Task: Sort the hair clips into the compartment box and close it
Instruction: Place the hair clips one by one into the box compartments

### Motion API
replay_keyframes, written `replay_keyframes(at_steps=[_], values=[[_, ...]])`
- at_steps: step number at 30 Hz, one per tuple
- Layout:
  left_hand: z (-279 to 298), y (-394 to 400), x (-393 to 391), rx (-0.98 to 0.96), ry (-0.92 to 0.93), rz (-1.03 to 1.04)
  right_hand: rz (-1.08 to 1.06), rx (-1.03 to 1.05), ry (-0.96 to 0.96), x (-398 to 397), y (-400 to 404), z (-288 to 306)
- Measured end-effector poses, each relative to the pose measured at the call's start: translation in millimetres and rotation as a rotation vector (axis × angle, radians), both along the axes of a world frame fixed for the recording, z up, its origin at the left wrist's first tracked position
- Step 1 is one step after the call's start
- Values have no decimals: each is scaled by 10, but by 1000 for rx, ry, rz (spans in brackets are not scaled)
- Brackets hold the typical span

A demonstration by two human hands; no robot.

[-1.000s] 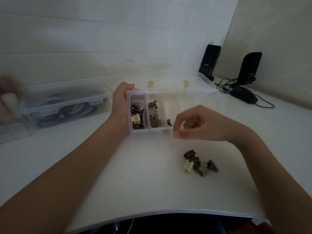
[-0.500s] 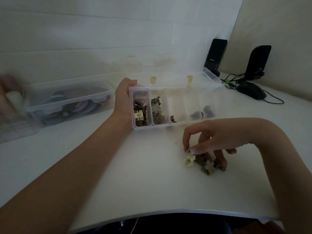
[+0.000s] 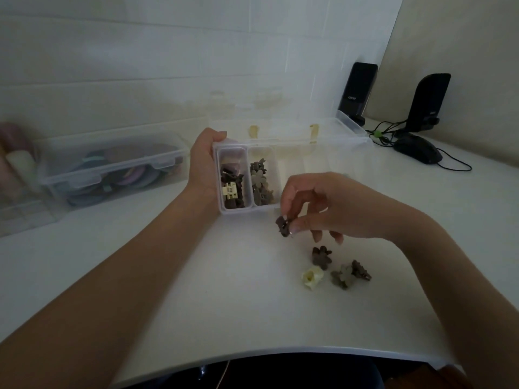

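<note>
Over by the left edge of the tabletop (image 3: 140,276) a lidded clear tub (image 3: 112,169) of coloured rings was parked, not part of the job. Next along, the left hand (image 3: 205,167) was wrapped around the left end of the compartment box (image 3: 222,209), which sat toward the back of the tabletop with its lid (image 3: 323,127) flipped open behind it. The two leftmost compartments were already stocked — dark clips plus one cream clip in the first, greyish flower clips in the second. The rest were hidden by the right hand or too washed out to read.

What changed: half a second earlier the right hand (image 3: 331,209) had been down on the loose pile; by this moment it had been lifted, with one dark brown clip (image 3: 283,226) pinched between thumb and forefinger, held just off the box's front wall. So a pick looks done and a drop into a compartment is probably next.

Near the right front of the tabletop, four clips were left — a brown flower clip (image 3: 322,256), a cream clip (image 3: 311,277), a grey flower clip (image 3: 343,276) and a brown claw clip (image 3: 361,271). Closing can't be done yet.
</note>
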State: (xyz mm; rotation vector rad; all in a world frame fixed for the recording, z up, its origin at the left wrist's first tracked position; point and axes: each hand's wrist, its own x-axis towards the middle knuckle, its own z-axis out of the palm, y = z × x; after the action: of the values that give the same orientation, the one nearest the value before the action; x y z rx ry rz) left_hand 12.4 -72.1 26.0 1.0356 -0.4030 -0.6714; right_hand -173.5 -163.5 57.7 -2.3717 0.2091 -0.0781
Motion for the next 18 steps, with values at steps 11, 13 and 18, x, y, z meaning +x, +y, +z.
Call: replay_keyframes(at_steps=[11, 13, 18], values=[[7, 7, -29, -51, 91, -29, 0, -36, -196, 26, -5, -21], [2, -2, -6, -35, 92, 6, 1, -42, -210, 29, -18, -23], [-27, -27, 15, -37, 72, 13, 31, -48, -232, 43, -32, -49]])
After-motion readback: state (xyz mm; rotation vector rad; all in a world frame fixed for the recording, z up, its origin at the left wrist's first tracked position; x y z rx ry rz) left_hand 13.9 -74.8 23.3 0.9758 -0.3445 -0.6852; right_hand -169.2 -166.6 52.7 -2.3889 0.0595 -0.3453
